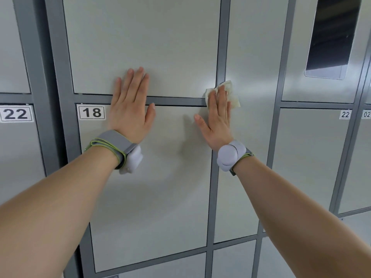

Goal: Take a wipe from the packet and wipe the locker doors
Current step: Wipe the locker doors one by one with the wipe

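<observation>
Starting nearest the camera: left wristband (pixel 112 146), grey strap with lime-green edging, pale pod at the inner wrist. Right wristband (pixel 230 156), similar strap, round pale pod facing up.

Beyond these, left hand (pixel 130 111): open, fingers straight and close together, laid flat against the lockers; palm on door 18 (pixel 150 187), fingers crossing the horizontal frame bar (pixel 176 101) onto the upper door (pixel 144 47).

Right hand (pixel 217 117): open likewise, fingers straight, pressing the wipe (pixel 233 99) flat against the lockers, thumb spread leftward over door 18.

Wipe: pale, crumpled, trapped under the right fingers at the top right corner of door 18, where the horizontal frame bar meets the vertical post (pixel 220 47); loose edges showing above the fingertips and to the right, reaching the neighbouring door (pixel 251 137).

Writing, all on the locker faces:
- label 18 (pixel 92 112): bold black numerals on a white rectangle with a thin black border, top left corner of door 18.
- large label 22 (pixel 16 113): same style, on the door one column to the left.
- small label 22 (pixel 345 114) and label 02 (pixel 366 114): small, far right, side by side on adjoining doors.

Farthest, top right: dark glossy panel (pixel 333 37) with a pale rim, set into a locker face; nothing legible on it.
</observation>
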Demonstrator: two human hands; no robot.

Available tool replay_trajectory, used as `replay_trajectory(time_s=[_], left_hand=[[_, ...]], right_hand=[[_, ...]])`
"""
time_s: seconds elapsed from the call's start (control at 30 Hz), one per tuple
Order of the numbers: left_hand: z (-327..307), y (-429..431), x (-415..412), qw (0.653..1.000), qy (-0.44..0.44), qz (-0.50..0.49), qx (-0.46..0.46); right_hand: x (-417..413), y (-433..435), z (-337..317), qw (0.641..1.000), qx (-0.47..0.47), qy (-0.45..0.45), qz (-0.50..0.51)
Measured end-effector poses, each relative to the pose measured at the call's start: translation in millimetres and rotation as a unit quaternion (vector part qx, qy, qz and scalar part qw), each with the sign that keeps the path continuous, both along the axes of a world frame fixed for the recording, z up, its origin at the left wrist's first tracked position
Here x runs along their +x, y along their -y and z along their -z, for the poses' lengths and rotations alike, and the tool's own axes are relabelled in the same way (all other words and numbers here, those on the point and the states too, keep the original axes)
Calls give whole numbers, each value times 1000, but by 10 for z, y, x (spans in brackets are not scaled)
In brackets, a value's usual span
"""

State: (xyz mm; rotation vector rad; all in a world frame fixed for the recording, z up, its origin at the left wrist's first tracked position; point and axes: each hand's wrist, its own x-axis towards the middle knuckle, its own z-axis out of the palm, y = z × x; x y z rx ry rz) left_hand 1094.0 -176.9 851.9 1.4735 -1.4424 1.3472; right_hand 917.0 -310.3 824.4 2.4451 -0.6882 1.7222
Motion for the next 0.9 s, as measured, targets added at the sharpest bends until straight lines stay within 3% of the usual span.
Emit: replay_trajectory(time_s=[0.27, 0.63, 0.8, 0.9], left_hand=[[-399, 14, 13, 1000, -1, -18, 4], [-1157, 77, 56, 997, -45, -8, -56], [-1460, 52, 82, 997, -45, -23, -56], [-1632, 36, 105, 997, -34, -33, -62]], right_hand=[[-58, 54, -464, 998, -47, -48, 20], [-74, 96, -1326, 991, -102, -65, 53], [-65, 57, -1676, 994, -84, -68, 32], [-17, 14, -1893, 989, -132, -63, 13]])
